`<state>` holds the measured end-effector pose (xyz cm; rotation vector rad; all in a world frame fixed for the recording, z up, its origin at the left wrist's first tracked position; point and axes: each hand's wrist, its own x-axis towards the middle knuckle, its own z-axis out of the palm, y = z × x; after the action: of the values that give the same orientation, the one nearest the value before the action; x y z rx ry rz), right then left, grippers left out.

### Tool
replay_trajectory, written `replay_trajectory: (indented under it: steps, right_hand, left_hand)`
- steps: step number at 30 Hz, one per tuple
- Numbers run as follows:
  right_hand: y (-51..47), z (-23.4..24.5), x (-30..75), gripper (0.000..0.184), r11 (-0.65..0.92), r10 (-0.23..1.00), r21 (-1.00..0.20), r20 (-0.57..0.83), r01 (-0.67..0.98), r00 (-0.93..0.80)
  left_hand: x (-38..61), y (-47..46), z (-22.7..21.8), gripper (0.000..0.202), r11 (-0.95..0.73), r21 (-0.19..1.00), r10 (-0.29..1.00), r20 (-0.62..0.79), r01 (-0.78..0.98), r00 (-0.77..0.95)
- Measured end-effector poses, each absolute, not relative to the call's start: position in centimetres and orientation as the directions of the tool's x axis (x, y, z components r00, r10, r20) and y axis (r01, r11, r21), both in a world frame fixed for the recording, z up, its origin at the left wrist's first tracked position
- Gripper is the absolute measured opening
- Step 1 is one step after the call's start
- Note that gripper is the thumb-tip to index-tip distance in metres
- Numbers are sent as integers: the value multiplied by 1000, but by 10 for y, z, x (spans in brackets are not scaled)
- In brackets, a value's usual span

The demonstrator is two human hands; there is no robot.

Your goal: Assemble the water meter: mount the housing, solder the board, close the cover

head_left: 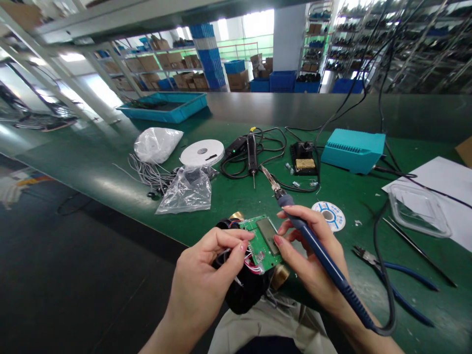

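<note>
My left hand [206, 275] is closed, its fingertips pinching the left edge of a green circuit board [262, 242] with a grey display. The board sits on a black device with brass fittings [246, 290], joined to it by thin red and white wires. My right hand [308, 255] is closed around a blue-handled soldering iron [317, 246]; its tip points up and away from the board, and its fingertips touch the board's right edge. The iron's black cable loops off to the right.
On the green bench [110, 162] lie a solder spool [329, 215], blue-handled cutters [391, 282], tweezers [416, 248], a teal soldering station [353, 149] with a sponge stand [304, 160], an electric screwdriver [252, 155], a white disc [202, 152], plastic bags [184, 191], a clear tray [418, 210] and a blue bin [164, 106].
</note>
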<state>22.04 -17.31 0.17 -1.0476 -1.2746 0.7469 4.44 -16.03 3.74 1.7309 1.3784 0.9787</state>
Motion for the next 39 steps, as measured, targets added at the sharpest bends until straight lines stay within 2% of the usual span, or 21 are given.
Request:
replay_trajectory:
  steps: [7, 16, 20, 24, 27, 29, 32, 35, 39]
  right_hand:
    - [-175, 1, 222, 43, 401, 894, -903, 423, 155, 149]
    - [-175, 1, 222, 41, 389, 897, -903, 417, 183, 149]
    - [-175, 3, 224, 33, 367, 885, -893, 421, 260, 197]
    - [-176, 7, 227, 36, 316, 883, -911, 384, 265, 269]
    - [-176, 9, 229, 31, 307, 862, -942, 334, 132, 381]
    - [-176, 9, 232, 25, 323, 847, -945, 267, -45, 460]
    - [-173, 11, 240, 22, 359, 821, -889, 156, -284, 549]
    - [-170, 12, 246, 25, 364, 790, -853, 71, -373, 609]
    - [-170, 12, 248, 24, 286, 785, -858, -45, -426, 618]
  left_hand:
    - [47, -161, 39, 12, -359, 772, 933, 295, 524, 204]
    - [43, -160, 39, 12, -401, 744, 916, 311, 535, 255]
    - [42, -160, 38, 11, -402, 745, 915, 306, 533, 262]
    - [42, -161, 38, 12, -395, 759, 918, 299, 518, 262]
    - [40, -161, 38, 12, -399, 760, 915, 301, 512, 267]
    - [39, -161, 37, 12, -402, 759, 915, 303, 512, 268]
    - [40, -161, 38, 11, -404, 760, 913, 308, 508, 266]
    - [41, -160, 39, 12, -404, 760, 914, 310, 509, 263]
    - [40, -161, 40, 12, -396, 763, 917, 293, 511, 272]
